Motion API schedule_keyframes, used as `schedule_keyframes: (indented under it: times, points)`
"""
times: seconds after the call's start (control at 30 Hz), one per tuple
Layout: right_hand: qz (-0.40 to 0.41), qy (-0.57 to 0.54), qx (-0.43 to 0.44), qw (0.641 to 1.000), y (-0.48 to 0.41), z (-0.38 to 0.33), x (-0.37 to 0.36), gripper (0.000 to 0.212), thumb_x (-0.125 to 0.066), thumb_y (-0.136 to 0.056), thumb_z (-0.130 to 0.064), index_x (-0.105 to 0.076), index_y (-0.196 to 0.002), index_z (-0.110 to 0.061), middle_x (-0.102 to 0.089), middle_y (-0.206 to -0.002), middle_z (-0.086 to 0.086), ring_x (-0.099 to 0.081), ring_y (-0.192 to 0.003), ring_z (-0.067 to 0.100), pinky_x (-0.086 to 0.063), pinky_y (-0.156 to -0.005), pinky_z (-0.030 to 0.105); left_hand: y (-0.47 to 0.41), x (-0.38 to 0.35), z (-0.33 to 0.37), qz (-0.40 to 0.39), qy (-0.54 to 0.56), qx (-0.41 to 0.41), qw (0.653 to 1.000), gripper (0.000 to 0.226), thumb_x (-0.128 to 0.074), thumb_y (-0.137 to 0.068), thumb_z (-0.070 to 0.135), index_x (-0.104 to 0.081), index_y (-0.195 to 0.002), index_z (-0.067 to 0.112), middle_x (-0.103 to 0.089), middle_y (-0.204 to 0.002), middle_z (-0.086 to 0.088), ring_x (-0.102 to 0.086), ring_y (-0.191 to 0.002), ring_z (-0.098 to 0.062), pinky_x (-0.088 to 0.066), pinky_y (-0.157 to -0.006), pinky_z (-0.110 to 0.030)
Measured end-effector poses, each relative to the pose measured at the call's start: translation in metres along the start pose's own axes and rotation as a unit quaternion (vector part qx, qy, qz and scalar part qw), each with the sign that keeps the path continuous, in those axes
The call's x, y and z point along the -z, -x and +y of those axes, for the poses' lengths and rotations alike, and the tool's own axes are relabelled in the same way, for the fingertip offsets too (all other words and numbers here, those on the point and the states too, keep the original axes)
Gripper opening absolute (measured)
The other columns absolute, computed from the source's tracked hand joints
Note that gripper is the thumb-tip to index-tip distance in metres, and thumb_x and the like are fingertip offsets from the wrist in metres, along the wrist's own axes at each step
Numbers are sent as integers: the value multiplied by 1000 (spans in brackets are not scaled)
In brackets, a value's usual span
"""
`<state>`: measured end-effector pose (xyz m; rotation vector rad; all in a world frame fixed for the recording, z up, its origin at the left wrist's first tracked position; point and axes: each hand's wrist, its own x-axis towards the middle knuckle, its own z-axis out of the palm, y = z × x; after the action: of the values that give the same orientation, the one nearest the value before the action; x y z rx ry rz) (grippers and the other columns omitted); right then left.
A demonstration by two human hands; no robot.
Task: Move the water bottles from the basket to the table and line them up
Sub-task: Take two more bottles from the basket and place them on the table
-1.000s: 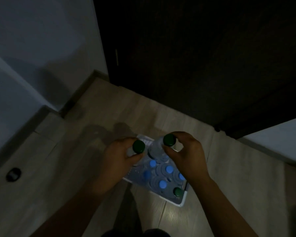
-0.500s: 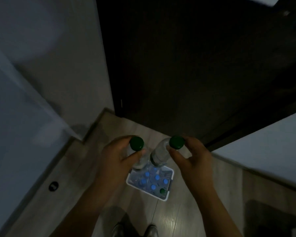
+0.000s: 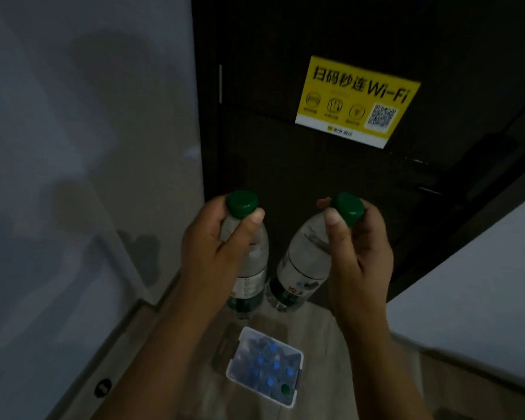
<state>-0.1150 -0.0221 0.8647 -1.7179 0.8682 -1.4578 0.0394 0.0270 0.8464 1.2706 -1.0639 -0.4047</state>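
My left hand (image 3: 212,253) grips the neck of a clear water bottle (image 3: 252,274) with a green cap, held upright in the air. My right hand (image 3: 358,256) pinches the green cap and neck of a second water bottle (image 3: 300,268), which hangs tilted, its base toward the first bottle. Far below on the wooden floor stands the white basket (image 3: 297,353). Inside it are several bottles with blue caps and one with a green cap. No table is in view.
A dark door (image 3: 285,153) with a yellow Wi-Fi sticker (image 3: 358,98) stands straight ahead. A pale wall fills the left, a white surface (image 3: 482,298) the right. A round black doorstop (image 3: 103,387) sits on the floor at lower left.
Both hands have lifted the two green-capped bottles well up out of the basket. The view has risen, so the basket looks smaller and lower and the door sticker has come into sight.
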Motion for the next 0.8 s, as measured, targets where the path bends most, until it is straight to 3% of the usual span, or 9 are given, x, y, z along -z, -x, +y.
schedule_keyframes:
  times: [0.1, 0.23, 0.37, 0.43, 0.67, 0.8]
  points:
    - [10, -24, 35, 999, -10, -24, 1, 13, -52, -91, -43, -55, -101, -34, -64, -91, 0, -63, -83, 15, -55, -69, 37, -6, 0, 30, 24, 6, -12, 1000, 32, -53, -84, 51, -64, -94, 23, -67, -87, 6, -64, -80, -3, -49, -69, -11]
    - [-1, -65, 49, 997, -27, -45, 8, 19, -52, -92, -43, -58, -99, -27, -64, -87, 3, -63, -79, 19, -53, -66, 37, -9, -3, 63, 43, 3, -23, 999, 34, -53, -85, 50, -64, -91, 19, -69, -83, -3, -66, -78, -17, -53, -68, -27]
    - [-51, -114, 56, 991, -49, -57, 17, 21, -52, -92, -45, -60, -98, -26, -65, -88, 0, -65, -82, 16, -55, -67, 30, -8, -10, 83, 87, -40, -26, 995, 28, -51, -89, 41, -66, -94, 18, -71, -87, 13, -67, -80, -2, -50, -63, -10]
    - [-85, -140, 63, 984, -60, -63, 20, 19, -53, -92, -43, -61, -96, -26, -66, -87, -3, -65, -81, 11, -52, -67, 21, -8, -14, 91, 117, -80, -17, 990, 29, -47, -89, 42, -66, -92, 20, -71, -86, 16, -67, -79, -2, -51, -64, -12]
    - [-215, -225, 54, 949, -70, -70, 7, 24, -57, -91, -34, -63, -99, -13, -68, -88, 1, -67, -85, 17, -55, -72, 27, 21, -11, 113, 225, -92, -34, 970, 25, -51, -93, 32, -65, -87, 13, -70, -82, 3, -67, -80, -10, -50, -71, -15]
    - [-281, -265, 60, 920, -56, -82, -16, 29, -56, -90, -36, -64, -99, -10, -68, -89, -1, -66, -85, 12, -51, -73, 18, 48, 9, 126, 296, -166, -27, 940, 25, -50, -92, 32, -65, -88, 13, -70, -81, 6, -66, -78, -5, -46, -68, -9]
